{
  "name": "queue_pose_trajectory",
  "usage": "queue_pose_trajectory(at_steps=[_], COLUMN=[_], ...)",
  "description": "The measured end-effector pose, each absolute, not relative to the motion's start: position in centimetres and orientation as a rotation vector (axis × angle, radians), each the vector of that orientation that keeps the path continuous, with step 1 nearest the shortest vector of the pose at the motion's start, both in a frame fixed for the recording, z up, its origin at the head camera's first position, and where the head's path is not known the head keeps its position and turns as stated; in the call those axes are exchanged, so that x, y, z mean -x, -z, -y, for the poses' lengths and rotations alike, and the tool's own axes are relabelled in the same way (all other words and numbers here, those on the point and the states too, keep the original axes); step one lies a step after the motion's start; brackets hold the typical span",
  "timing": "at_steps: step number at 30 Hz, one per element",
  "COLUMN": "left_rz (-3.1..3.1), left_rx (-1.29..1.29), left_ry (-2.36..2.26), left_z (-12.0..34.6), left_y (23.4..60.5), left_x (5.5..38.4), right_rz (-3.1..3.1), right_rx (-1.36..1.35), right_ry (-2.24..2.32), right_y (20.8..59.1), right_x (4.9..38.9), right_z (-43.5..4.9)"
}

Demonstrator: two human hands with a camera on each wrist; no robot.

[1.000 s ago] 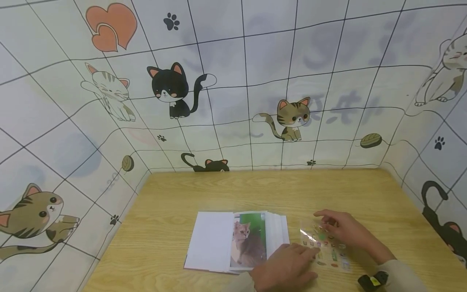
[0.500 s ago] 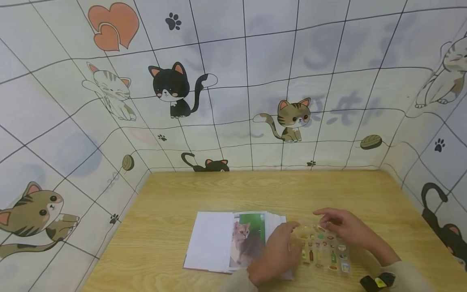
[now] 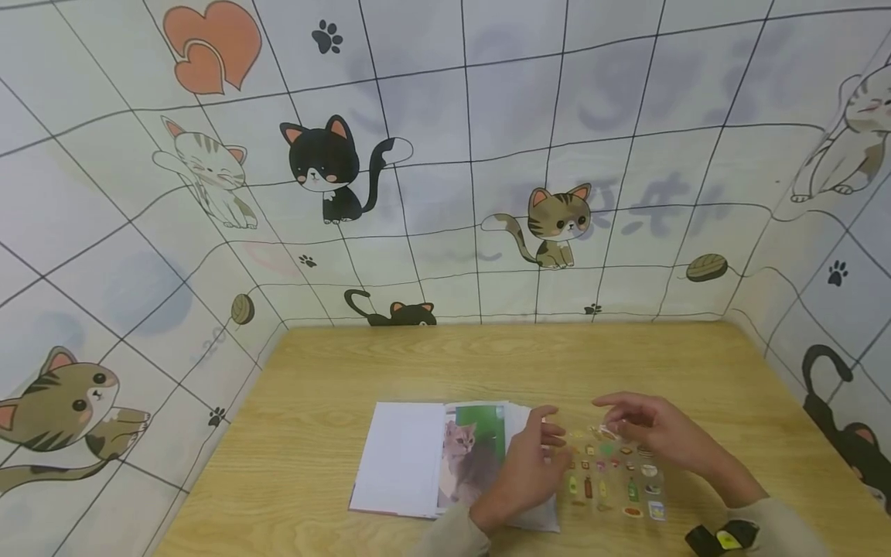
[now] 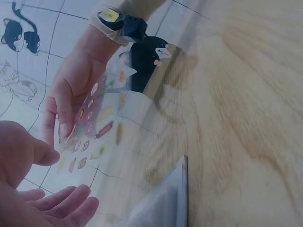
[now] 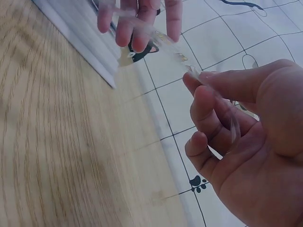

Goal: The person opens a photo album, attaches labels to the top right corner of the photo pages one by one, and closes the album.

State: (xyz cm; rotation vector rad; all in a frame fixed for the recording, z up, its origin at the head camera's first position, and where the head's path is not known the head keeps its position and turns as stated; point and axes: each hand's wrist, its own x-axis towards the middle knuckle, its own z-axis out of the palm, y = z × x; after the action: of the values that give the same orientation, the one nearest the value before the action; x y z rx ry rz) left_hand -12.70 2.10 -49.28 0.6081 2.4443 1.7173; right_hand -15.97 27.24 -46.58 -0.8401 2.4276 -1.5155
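A clear sheet of small colourful food and bottle stickers (image 3: 604, 466) is held up at a tilt over the table. My right hand (image 3: 657, 433) pinches its far edge between thumb and fingers; the right wrist view shows the sheet (image 5: 163, 40) edge-on beside that thumb. Around the near-left side of the sheet, my left hand (image 3: 525, 472) has its thumb and fingers spread apart. In the left wrist view, the sheet's corner lies by the left thumb, without a visible pinch. An open photo album (image 3: 398, 458) with a cat photo (image 3: 468, 456) lies left, partly covered by my left hand.
The wooden table (image 3: 334, 379) carries the album and runs back to a wall cloth (image 3: 445, 186) printed with cats and grid lines. Cloth walls also close in both sides. A black device (image 3: 722, 537) is strapped to the right wrist.
My left hand has risen from the sheet's lower left and turned upright beside its left edge. The sheet has shifted slightly left, while my right hand keeps its pinch almost in place.
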Motion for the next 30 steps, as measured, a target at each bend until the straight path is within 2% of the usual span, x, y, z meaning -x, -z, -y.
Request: queue_pose_trajectory(at_steps=[17,30], left_rz=[-2.201,-2.193], left_rx=[-0.339,-0.374], left_ry=[-1.992,-2.057], left_z=[-2.22,-2.15], left_y=[49.09,48.99], left_x=[12.79,12.82], right_rz=[-2.402,-2.575], right_rx=[0.881,0.798], right_ry=[1.586,1.453], right_y=[46.61,46.57], right_x=[15.5,14.96], right_z=[-26.61,-26.32])
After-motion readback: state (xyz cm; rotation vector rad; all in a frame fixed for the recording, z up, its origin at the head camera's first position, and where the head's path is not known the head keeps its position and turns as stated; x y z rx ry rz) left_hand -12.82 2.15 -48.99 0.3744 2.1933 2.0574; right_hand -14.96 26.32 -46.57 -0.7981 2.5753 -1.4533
